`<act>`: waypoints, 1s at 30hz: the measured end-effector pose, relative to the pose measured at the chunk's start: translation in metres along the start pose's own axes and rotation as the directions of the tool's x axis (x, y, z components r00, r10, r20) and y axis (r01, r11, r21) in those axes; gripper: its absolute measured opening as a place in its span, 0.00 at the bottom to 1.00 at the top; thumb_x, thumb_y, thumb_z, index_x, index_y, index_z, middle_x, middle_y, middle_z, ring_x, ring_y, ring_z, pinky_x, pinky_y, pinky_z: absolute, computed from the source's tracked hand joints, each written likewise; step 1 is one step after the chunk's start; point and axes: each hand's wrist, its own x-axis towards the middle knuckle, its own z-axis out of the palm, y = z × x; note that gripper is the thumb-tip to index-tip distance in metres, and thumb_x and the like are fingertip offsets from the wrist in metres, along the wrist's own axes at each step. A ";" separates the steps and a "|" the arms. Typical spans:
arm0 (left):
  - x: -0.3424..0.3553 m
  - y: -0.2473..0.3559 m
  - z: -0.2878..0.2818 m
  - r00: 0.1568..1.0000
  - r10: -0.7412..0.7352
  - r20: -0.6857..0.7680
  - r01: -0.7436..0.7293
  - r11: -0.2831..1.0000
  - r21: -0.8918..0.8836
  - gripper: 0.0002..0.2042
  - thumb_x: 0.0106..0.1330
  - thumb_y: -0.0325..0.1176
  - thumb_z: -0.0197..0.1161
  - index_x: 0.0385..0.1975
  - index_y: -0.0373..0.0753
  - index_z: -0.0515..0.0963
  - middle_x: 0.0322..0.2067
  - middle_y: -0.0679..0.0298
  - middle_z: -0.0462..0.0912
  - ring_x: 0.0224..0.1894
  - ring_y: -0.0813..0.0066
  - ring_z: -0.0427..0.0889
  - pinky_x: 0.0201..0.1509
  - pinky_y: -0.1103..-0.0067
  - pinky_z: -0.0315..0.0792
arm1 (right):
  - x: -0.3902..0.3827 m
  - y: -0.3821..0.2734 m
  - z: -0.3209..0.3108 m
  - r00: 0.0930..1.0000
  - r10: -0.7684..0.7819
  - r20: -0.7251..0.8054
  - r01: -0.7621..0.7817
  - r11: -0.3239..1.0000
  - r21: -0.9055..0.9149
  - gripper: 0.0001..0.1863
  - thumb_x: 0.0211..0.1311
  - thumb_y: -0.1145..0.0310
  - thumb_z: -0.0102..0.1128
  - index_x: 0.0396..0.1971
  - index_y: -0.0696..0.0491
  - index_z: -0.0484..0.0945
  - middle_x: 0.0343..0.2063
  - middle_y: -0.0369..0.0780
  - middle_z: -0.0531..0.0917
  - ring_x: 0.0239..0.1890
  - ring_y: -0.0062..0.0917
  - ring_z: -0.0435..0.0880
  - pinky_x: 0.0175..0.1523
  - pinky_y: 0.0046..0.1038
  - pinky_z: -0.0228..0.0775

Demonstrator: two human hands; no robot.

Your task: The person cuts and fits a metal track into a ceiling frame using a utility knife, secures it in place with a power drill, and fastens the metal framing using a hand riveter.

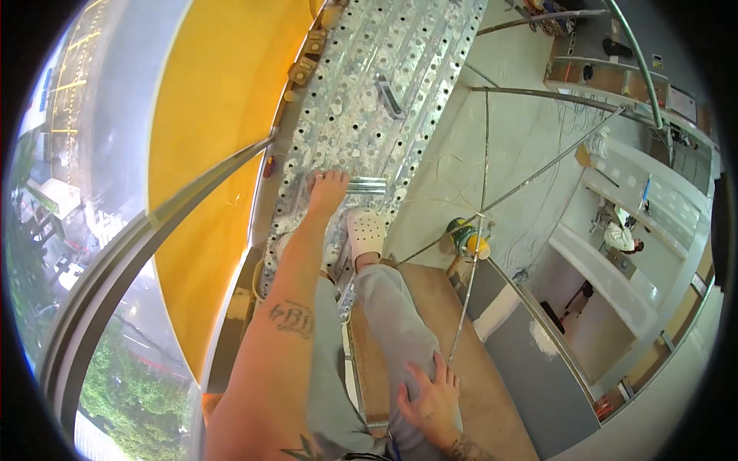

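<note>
My left hand [329, 184] reaches down to the perforated metal scaffold deck [361, 46], its fingers closed on a short, shiny silver metal piece [367, 186] that sticks out to the right. Just below it is my white clog [364, 234]. Farther up the deck lies a narrow grey-and-black tool [390, 97]. My right hand [427, 396] rests on my grey-trousered right thigh, fingers spread, holding nothing that I can see.
Left are a yellow panel [204, 115], a window frame [92, 292] and small blocks [304, 67]. Right, scaffold tubes [542, 156] cross above a lower floor with cables, a green-and-yellow container [469, 238], boards and a person in white [619, 237].
</note>
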 end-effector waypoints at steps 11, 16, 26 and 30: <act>-0.243 0.000 -0.458 0.988 0.141 0.065 0.155 -0.862 -0.482 0.27 0.63 0.28 0.56 0.63 0.32 0.58 0.45 0.54 0.76 0.45 0.63 0.78 0.52 0.66 0.72 | -0.005 0.018 0.036 0.958 -0.276 0.077 0.250 0.937 0.244 0.22 0.55 0.54 0.58 0.48 0.48 0.76 0.54 0.49 0.71 0.54 0.41 0.70 0.56 0.41 0.62; -0.386 0.007 -0.604 0.998 -0.066 -0.009 -0.056 -0.752 -0.657 0.25 0.63 0.28 0.56 0.60 0.30 0.60 0.45 0.51 0.76 0.45 0.62 0.78 0.52 0.67 0.72 | -0.042 -0.173 -0.137 0.618 -0.784 -0.051 0.118 0.028 0.993 0.35 0.67 0.42 0.42 0.63 0.55 0.61 0.60 0.40 0.67 0.60 0.27 0.66 0.59 0.26 0.56; -0.568 0.066 -0.675 0.656 -0.747 -0.109 -0.716 -0.570 -0.402 0.31 0.67 0.43 0.57 0.65 0.40 0.53 0.49 0.54 0.74 0.51 0.65 0.75 0.55 0.68 0.70 | -0.299 -0.359 -0.285 0.201 -0.978 -0.063 -0.138 -0.092 0.986 0.23 0.70 0.60 0.47 0.59 0.56 0.60 0.24 0.33 0.72 0.35 0.22 0.77 0.46 0.28 0.70; -0.596 0.096 -0.692 0.145 -0.908 -0.394 -0.457 0.291 -0.840 0.36 0.61 0.31 0.64 0.66 0.39 0.52 0.51 0.55 0.73 0.55 0.70 0.71 0.60 0.74 0.65 | -0.385 -0.384 -0.275 0.000 -1.000 0.030 -0.108 0.030 0.994 0.15 0.70 0.52 0.47 0.38 0.50 0.70 0.23 0.33 0.70 0.31 0.27 0.79 0.48 0.34 0.70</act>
